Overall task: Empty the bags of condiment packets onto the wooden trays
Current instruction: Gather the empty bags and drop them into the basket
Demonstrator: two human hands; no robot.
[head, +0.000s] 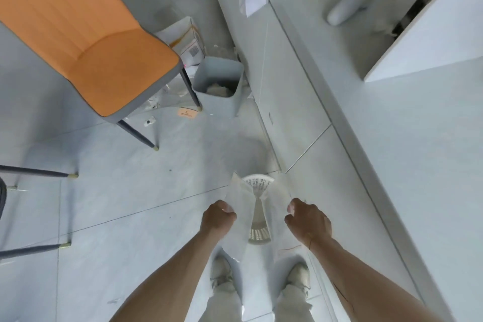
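Both hands' fingers point(227, 213) pinch a thin translucent plastic bag point(241, 206) above a perforated white basket point(258, 183).

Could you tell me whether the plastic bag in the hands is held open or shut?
Open: the left hand and right hand pull the bag apart by its sides, and the white basket below shows through the gap.

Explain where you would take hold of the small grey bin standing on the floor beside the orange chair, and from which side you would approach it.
Take the grey bin by its top rim, coming from above. It stands upright with its mouth open, so one hand can hook over the edge. The orange chair and its leg crowd one side and the counter base the other, which leaves the top easiest to reach.
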